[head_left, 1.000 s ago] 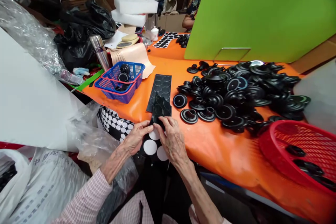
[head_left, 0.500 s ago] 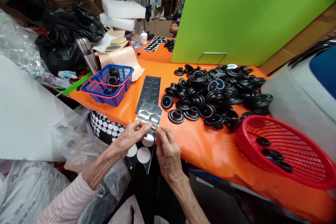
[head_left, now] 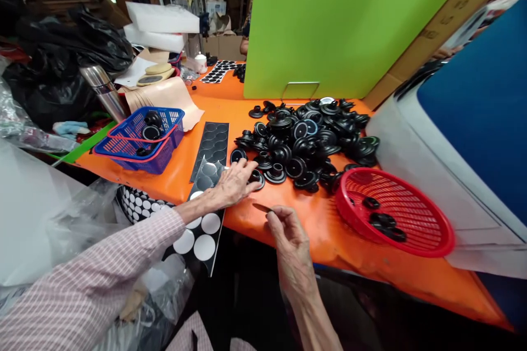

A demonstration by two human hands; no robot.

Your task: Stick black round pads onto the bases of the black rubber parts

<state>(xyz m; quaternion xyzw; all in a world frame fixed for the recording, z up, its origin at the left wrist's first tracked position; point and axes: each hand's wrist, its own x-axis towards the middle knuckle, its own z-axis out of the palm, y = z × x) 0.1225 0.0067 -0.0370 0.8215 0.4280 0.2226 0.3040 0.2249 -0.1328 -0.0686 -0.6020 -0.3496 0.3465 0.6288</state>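
Half a second back we had both hands together on the pad sheet (head_left: 205, 214), picking at its top end. Now they've split up. Our right hand (head_left: 290, 236) has come off the sheet and sits over the near edge of the orange table (head_left: 329, 230). Its thumb and forefinger are pinched on a thin dark pad (head_left: 262, 207), held edge-on just right of the sheet. Our left hand (head_left: 234, 182) has gone forward to the pile of black caps (head_left: 313, 137). Its fingers are stretched out, not closed, with the tips resting on the nearest cap (head_left: 260, 180). The sheet lies much as it did, top end on the table and the lower end with the white circles hanging over the edge, and our left forearm now crosses it. A second sheet (head_left: 214, 140) lies just behind it. There's a blue basket (head_left: 132, 156) off to the left and a red basket (head_left: 428, 214) to the right.
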